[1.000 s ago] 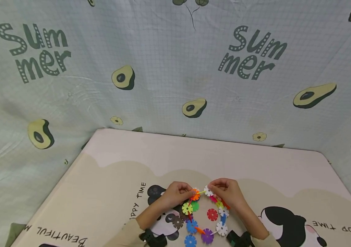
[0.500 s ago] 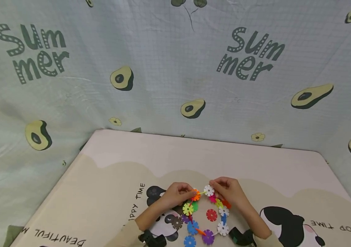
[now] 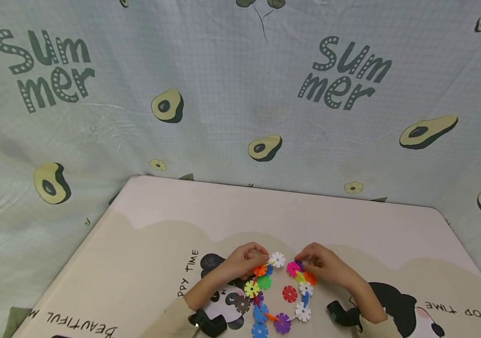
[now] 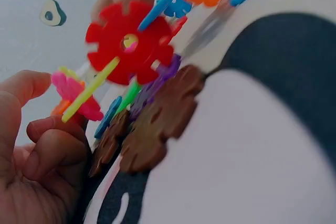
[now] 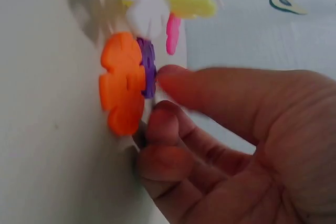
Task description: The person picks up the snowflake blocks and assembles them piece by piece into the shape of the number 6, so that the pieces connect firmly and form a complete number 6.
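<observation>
Several notched plastic discs are joined into a curved chain on the table in the head view. My left hand [image 3: 242, 261] pinches its orange disc [image 3: 260, 271] at the far left end, with a white disc [image 3: 277, 259] attached just past the fingertips. The chain's other end has a pink disc [image 3: 293, 269], apart from the white one. Beside that end is my right hand [image 3: 328, 265], fingers loosely bent. In the right wrist view, its thumb tip is right at the edge of a purple disc [image 5: 148, 72], beside a loose orange disc [image 5: 122, 85].
Loose discs lie around the chain: a red disc [image 3: 290, 294] inside it, a green disc [image 3: 265, 282] and a brown disc [image 3: 242, 306] left of centre. A printed tabletop [image 3: 160, 263] meets a patterned cloth wall [image 3: 219, 122] at the back.
My right hand has let go of the white disc and shifted right to the purple disc. My left hand has moved slightly left, carrying the white disc away from the pink one.
</observation>
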Motion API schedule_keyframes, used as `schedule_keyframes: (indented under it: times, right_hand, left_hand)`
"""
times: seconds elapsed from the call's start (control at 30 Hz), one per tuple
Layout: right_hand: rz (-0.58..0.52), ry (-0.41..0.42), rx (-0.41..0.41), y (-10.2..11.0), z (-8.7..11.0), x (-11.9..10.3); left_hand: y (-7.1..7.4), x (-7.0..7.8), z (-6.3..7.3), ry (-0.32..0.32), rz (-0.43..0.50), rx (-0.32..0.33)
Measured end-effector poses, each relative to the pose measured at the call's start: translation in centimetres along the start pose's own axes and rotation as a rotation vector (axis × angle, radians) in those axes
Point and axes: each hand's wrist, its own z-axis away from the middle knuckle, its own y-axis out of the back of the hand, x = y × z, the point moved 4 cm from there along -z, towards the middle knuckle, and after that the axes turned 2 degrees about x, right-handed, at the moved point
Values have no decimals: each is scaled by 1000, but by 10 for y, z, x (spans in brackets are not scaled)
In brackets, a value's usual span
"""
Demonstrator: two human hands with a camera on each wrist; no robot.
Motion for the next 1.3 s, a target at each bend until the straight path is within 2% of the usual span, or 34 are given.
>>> schedule_keyframes:
  times: [0.07, 0.17, 0.37, 0.53, 0.67, 0.87, 1.03, 1.1, 1.3]
  right_hand:
    - [2, 36, -30, -1, 1, 0]
    - [4, 37, -45, -2, 0, 0]
    - [-10, 29, -28, -3, -3, 0]
    - [-27, -38, -29, -2, -4, 2]
    - [-28, -70, 20, 1, -4, 2]
    - [-10, -11, 130, 3, -4, -4]
    - [-44, 124, 184, 0, -5, -15]
    - [-60, 159, 185, -2, -5, -19]
    - [-74, 192, 149, -8, -5, -27]
  left_hand:
    - [0, 1, -2, 3, -13, -27]
    - [1, 3, -3, -13, -55, -53]
    - [4, 3, -3, -80, -140, -9]
    - [4, 1, -3, -64, -100, 3]
    - [4, 0, -4, -53, -77, 3]
    - [2, 1, -5, -44, -82, 2]
    - [2, 4, -4, -33, -97, 26]
    - [2, 4, -4, -31, -101, 33]
    - [2, 2, -3, -21, -97, 50]
